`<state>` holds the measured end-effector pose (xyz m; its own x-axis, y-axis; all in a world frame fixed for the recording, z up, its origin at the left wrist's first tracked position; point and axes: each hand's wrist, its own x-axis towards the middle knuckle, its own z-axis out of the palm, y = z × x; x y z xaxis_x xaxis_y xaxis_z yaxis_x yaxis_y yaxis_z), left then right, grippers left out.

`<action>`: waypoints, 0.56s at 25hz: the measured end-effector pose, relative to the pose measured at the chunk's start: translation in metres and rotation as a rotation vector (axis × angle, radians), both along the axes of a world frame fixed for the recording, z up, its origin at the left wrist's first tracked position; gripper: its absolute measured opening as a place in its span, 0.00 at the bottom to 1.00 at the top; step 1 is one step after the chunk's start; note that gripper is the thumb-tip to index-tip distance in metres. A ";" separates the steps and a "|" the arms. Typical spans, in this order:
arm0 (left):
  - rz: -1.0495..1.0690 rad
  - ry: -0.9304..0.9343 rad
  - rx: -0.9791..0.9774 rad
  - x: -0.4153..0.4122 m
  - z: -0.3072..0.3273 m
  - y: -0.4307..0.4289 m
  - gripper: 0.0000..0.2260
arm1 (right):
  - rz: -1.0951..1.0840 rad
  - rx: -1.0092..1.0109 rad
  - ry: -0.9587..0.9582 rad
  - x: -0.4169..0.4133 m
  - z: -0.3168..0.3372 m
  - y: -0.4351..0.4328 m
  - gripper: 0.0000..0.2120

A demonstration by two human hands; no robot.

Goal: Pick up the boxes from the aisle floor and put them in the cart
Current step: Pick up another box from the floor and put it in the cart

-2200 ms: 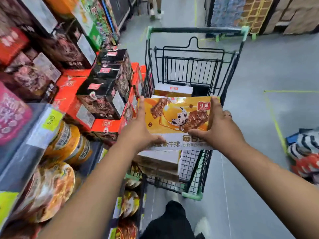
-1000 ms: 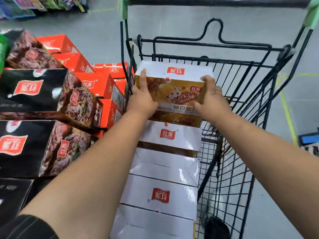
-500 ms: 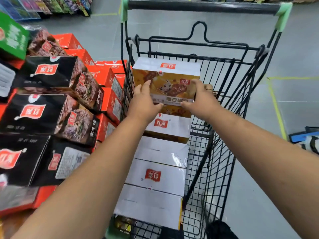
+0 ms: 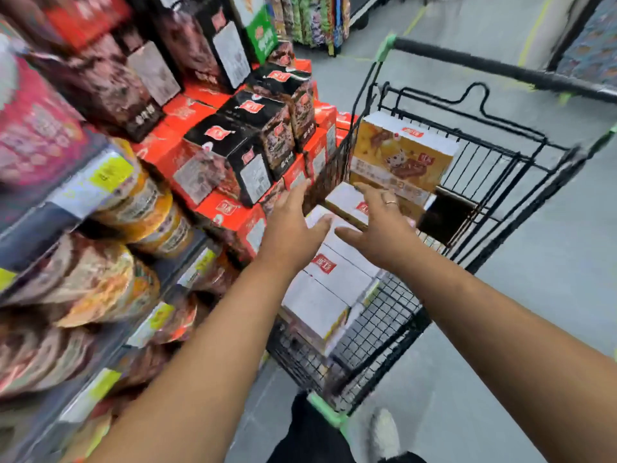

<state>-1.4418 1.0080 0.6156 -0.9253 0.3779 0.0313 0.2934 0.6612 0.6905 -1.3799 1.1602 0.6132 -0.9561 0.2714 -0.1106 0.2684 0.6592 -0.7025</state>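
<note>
Both hands are seen empty over the cart, fingers spread and nothing gripped. The left hand is held at about nine o'clock of the basket's near half, palm turned inward, its fingertips up by the left wire wall. The right hand is held just beside it toward three o'clock, a ring shown on one finger, thumb pointed back at the left hand.

The yellow box is found at twelve o'clock from the hands, stood up at the far end of the basket, printed face toward the camera, white top catching the light. It is rested on the row of white-topped boxes laid along the left side of the basket, running down toward six o'clock. Neither hand is touching it; a small gap is shown between the fingertips and its lower edge.

The cart handle is seen at one o'clock, black with green end caps. Stacked black and red cartons are piled at ten o'clock, hard against the cart's left wall. Round tubs are shelved at nine o'clock. The picture is blurred, so print is not read. A grey floor is seen at three o'clock.
</note>
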 end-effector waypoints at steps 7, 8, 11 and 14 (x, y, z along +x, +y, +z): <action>0.322 0.101 0.036 0.112 0.054 -0.143 0.25 | 0.363 -0.046 0.167 0.052 0.051 -0.128 0.35; 0.356 0.130 0.008 0.127 0.062 -0.168 0.25 | 0.417 -0.048 0.189 0.059 0.058 -0.151 0.35; 0.475 0.188 -0.070 0.184 0.083 -0.245 0.25 | 0.609 -0.067 0.238 0.086 0.080 -0.228 0.36; 0.630 0.201 -0.068 0.249 0.100 -0.319 0.24 | 0.768 -0.080 0.251 0.121 0.097 -0.307 0.35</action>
<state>-1.1928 0.6891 0.7154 -0.9485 -0.2262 0.2219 -0.0446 0.7887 0.6132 -1.2590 0.8536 0.7098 -0.8713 -0.4700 0.1408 -0.4103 0.5407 -0.7344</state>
